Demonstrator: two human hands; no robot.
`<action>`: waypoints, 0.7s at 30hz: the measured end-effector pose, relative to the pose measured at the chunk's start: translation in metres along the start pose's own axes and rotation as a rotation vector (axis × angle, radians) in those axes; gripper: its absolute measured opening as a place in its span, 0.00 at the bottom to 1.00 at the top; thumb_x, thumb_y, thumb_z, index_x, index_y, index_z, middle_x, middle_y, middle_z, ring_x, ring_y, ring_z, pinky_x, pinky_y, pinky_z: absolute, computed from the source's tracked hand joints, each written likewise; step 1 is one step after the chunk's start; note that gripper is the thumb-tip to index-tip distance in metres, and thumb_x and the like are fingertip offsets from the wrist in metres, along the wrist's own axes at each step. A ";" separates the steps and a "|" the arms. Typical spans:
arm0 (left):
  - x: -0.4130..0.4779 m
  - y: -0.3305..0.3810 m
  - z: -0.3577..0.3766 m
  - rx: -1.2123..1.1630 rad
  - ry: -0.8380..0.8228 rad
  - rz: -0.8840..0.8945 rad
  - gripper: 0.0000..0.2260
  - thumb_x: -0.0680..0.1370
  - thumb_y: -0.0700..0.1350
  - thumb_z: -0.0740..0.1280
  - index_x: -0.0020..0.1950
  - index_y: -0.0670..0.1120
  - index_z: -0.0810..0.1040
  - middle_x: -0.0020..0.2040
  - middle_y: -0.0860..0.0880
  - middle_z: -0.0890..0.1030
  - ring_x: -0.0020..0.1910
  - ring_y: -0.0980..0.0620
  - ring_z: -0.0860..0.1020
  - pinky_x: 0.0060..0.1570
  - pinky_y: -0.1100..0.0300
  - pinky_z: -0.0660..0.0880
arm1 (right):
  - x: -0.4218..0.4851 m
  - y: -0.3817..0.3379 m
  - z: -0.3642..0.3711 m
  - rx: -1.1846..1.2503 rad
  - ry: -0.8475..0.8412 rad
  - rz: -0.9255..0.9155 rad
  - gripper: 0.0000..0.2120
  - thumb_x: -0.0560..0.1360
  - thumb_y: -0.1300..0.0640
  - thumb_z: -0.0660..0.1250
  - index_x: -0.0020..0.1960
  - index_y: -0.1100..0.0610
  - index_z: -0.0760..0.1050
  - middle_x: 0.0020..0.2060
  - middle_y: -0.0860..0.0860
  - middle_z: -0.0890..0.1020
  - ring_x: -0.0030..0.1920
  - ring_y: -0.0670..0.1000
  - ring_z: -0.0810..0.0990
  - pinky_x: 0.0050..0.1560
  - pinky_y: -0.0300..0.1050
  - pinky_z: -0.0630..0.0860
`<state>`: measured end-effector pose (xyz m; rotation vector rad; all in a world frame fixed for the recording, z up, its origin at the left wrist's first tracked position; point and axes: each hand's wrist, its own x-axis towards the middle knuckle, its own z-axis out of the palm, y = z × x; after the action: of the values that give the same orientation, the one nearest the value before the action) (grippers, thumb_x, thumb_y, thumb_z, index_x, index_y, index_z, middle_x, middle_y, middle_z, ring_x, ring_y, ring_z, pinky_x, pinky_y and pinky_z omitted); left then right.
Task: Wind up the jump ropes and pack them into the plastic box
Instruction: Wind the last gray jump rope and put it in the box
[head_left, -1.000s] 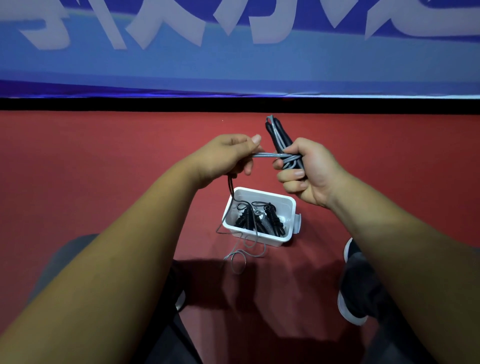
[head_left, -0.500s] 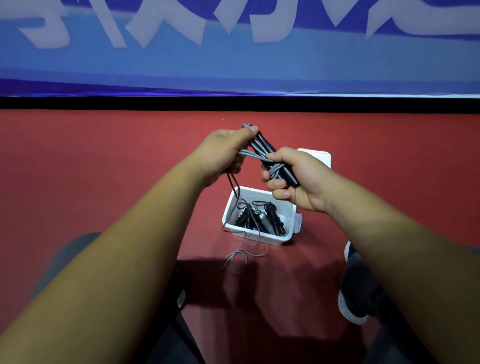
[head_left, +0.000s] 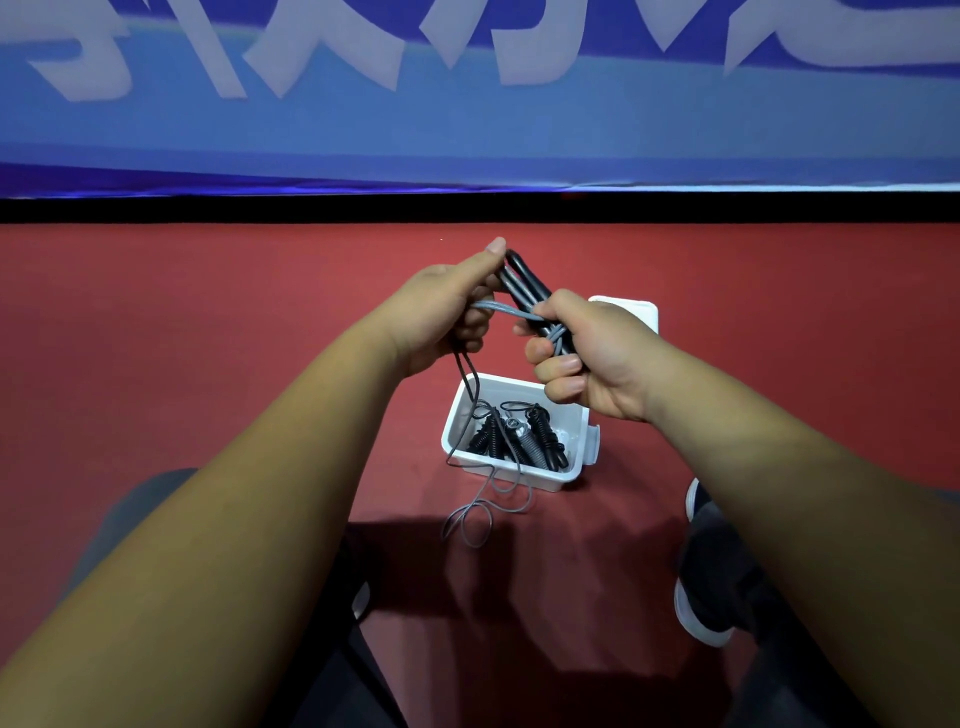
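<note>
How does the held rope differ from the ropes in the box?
The held rope is gripped by the left hand and right hand above the box; the boxed ropes lie inside it. The held rope is partly wound, grey cord trailing to the floor; the boxed ropes are coiled. Both are black and grey.

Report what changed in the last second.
The left hand carried the grey cord from the side up to the tips of the black handles. The right hand tilted the handles leftward and dropped slightly, uncovering the white lid. Both hands kept their grips; the box and the ropes in it stayed put.
</note>
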<state>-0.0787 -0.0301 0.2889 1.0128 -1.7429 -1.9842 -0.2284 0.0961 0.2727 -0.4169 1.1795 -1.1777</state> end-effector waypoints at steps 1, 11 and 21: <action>0.001 -0.001 -0.003 0.012 -0.020 -0.011 0.24 0.79 0.67 0.67 0.47 0.46 0.82 0.31 0.49 0.65 0.30 0.50 0.61 0.35 0.57 0.65 | 0.001 -0.002 -0.002 0.010 0.024 -0.007 0.11 0.82 0.52 0.62 0.53 0.60 0.75 0.33 0.50 0.70 0.27 0.45 0.57 0.22 0.38 0.56; 0.002 -0.006 -0.015 0.091 -0.240 0.039 0.13 0.83 0.39 0.67 0.68 0.42 0.78 0.46 0.47 0.82 0.40 0.52 0.76 0.44 0.60 0.78 | 0.006 -0.018 -0.024 0.135 0.125 -0.043 0.11 0.82 0.48 0.63 0.52 0.56 0.70 0.32 0.49 0.69 0.25 0.43 0.57 0.20 0.37 0.55; -0.006 -0.002 -0.016 0.451 -0.306 0.054 0.05 0.83 0.36 0.68 0.56 0.41 0.82 0.43 0.47 0.83 0.38 0.55 0.79 0.42 0.62 0.77 | 0.004 -0.018 -0.018 0.173 0.082 -0.064 0.12 0.82 0.47 0.70 0.54 0.54 0.72 0.32 0.48 0.68 0.25 0.43 0.57 0.19 0.35 0.54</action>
<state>-0.0631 -0.0377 0.2890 0.7996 -2.4330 -1.8277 -0.2528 0.0912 0.2780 -0.2786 1.1310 -1.3514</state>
